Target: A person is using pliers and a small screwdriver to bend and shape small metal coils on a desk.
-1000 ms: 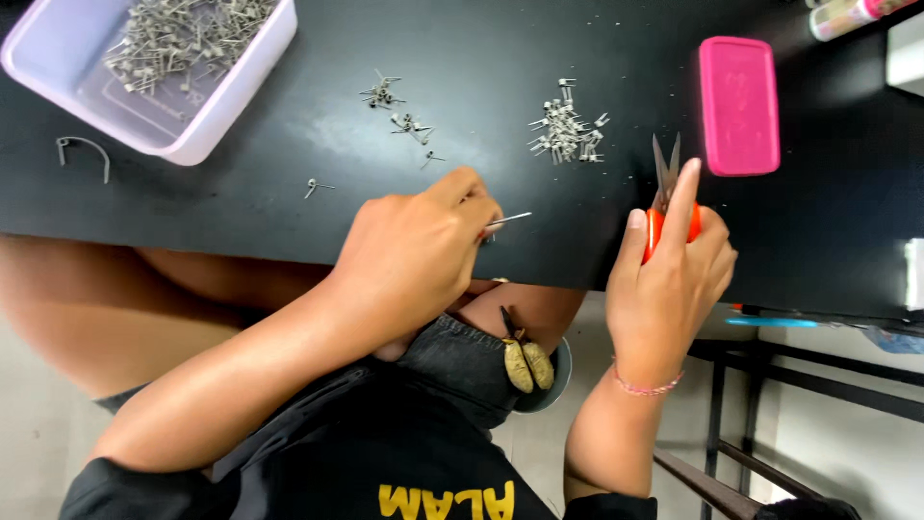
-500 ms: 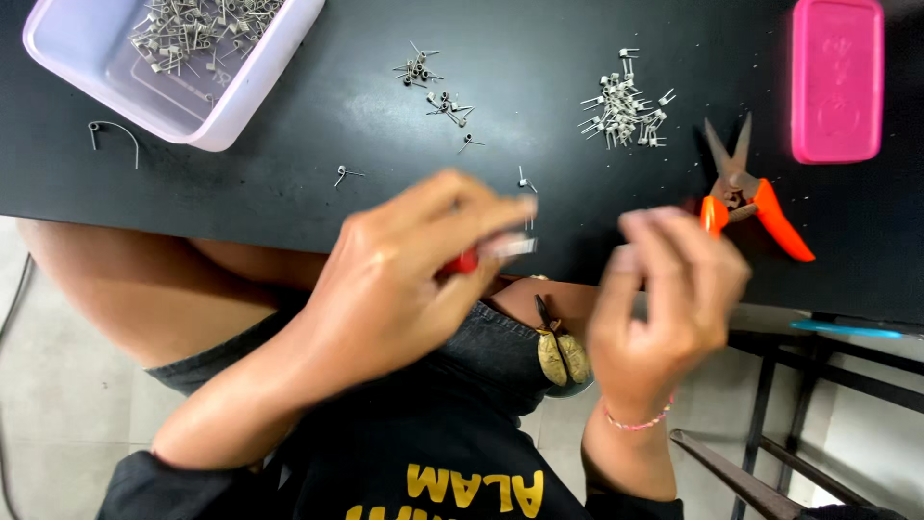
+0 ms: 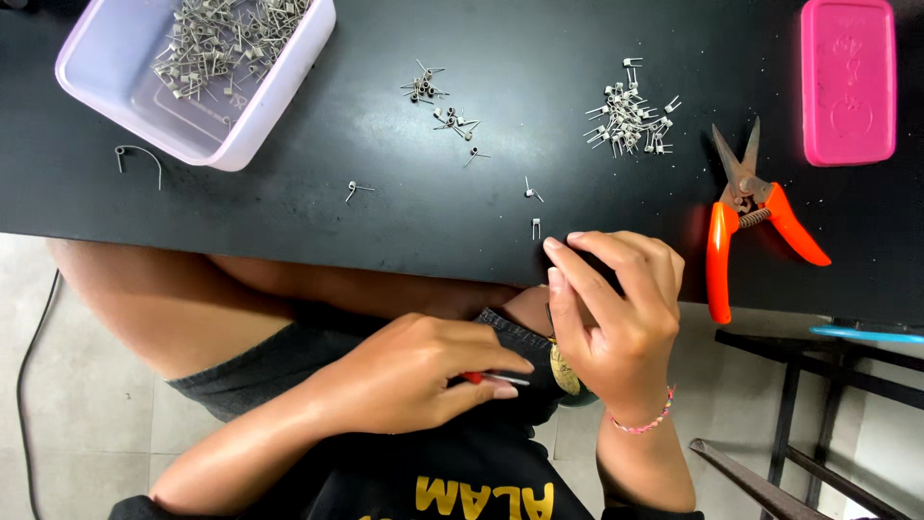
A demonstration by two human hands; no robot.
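Head view: left hand [image 3: 419, 371] fingers pinch a thin red-tipped tool [image 3: 493, 378]; right hand [image 3: 616, 308] fingers curl together at the table edge [image 3: 289, 231].

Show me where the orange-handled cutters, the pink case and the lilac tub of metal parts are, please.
orange-handled cutters [image 3: 720, 260], head view, on the left orange handle.
pink case [image 3: 849, 82], head view, on the middle of its flat top.
lilac tub [image 3: 279, 106], head view, on its right-hand wall.

Orange-handled snips [image 3: 754, 223] (grey blades), pink case [image 3: 848, 79], black table [image 3: 289, 207], lilac tub [image 3: 265, 106].
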